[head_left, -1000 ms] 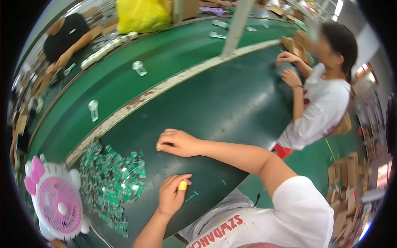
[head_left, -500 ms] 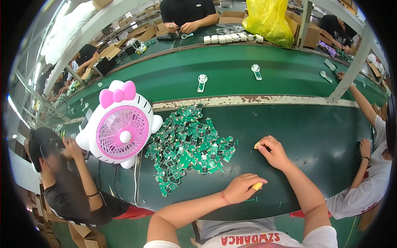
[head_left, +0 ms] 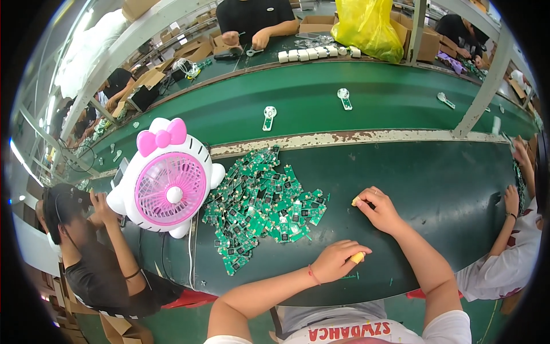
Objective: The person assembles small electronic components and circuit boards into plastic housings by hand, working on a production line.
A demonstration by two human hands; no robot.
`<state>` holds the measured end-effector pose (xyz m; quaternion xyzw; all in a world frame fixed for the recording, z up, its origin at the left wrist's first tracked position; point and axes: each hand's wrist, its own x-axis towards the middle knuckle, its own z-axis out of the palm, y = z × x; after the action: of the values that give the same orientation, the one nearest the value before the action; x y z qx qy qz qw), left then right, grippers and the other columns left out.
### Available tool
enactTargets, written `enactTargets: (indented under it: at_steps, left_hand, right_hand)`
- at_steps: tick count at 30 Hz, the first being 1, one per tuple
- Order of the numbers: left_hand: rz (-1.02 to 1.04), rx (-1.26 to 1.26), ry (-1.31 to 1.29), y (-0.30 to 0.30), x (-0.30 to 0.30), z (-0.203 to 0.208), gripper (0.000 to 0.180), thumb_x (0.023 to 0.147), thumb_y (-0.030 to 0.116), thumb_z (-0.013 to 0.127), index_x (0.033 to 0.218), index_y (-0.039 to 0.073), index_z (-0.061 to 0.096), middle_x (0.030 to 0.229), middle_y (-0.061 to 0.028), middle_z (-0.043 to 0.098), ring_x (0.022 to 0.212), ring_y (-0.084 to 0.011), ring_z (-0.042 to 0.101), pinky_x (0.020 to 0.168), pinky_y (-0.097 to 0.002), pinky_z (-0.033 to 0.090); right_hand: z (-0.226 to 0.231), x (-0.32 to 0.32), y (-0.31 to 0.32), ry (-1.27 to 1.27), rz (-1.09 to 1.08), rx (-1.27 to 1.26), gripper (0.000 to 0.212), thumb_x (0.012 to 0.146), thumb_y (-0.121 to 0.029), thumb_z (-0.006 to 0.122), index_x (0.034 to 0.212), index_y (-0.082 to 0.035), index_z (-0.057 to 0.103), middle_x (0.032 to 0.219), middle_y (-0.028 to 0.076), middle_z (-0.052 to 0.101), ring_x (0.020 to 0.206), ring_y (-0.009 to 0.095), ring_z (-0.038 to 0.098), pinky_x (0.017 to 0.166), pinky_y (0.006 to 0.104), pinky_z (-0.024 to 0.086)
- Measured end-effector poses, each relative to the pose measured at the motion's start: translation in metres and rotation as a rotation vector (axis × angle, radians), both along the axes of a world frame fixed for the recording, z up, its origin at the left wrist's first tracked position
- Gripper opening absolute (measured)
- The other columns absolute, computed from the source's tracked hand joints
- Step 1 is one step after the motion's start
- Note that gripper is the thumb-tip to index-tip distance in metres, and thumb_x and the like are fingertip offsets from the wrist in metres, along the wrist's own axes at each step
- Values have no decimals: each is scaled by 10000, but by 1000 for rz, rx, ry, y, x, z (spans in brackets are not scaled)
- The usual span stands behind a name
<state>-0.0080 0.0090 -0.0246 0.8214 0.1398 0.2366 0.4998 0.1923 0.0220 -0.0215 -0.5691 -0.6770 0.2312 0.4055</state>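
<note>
- Your left hand (head_left: 335,261) rests on the dark green table (head_left: 447,189), fingers curled shut round a small yellow piece (head_left: 357,258) that pokes out at the fingertips.
- Your right hand (head_left: 381,209) lies further out on the same table, fingers bent, pinching a second small yellow bit (head_left: 356,201) at its left tip.
- The two hands are apart, right one above and to the right of the left, not touching each other.
- Heap of green circuit boards (head_left: 260,209) sits just left of both hands, near but not touching them; a few loose boards trail toward the lower left.
- White and pink desk fan (head_left: 169,186) with a pink bow stands left of the heap, right beside it.
- Beyond the table's worn pale edge strip runs a green conveyor belt (head_left: 321,109) carrying small white handheld parts (head_left: 269,117), well apart from you.
- Yellow plastic bag (head_left: 366,26) stands at the far side of the belt.
- Other people: one seated at the left by the fan, one's hands at the right edge, one across the belt.
</note>
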Motion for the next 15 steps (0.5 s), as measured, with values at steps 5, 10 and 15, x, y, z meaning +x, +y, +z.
enactTargets:
  at_steps: [5,10,15]
  left_hand:
    - [6,9,-22,0,0,-2,196,852,67,535,1037,86,597,805,-69,593,779,-255,575,723,-359,456]
    - [-12,15,22,-1,-1,-3,209,915,101,481,1081,98,606,830,-39,615,804,-224,593,751,-347,463]
    - [-15,12,23,0,0,-4,207,915,102,482,1080,98,608,832,-40,616,805,-224,593,752,-346,462]
  right_hand:
    - [0,1,0,-19,7,10,97,876,-124,586,856,-33,610,786,48,599,745,202,523,664,311,446]
    - [1,0,-1,-12,7,7,98,878,-123,584,856,-31,609,785,50,598,743,202,521,661,311,444]
    - [0,1,-1,-1,2,-6,101,878,-126,584,857,-30,608,788,49,595,742,202,518,663,313,442]
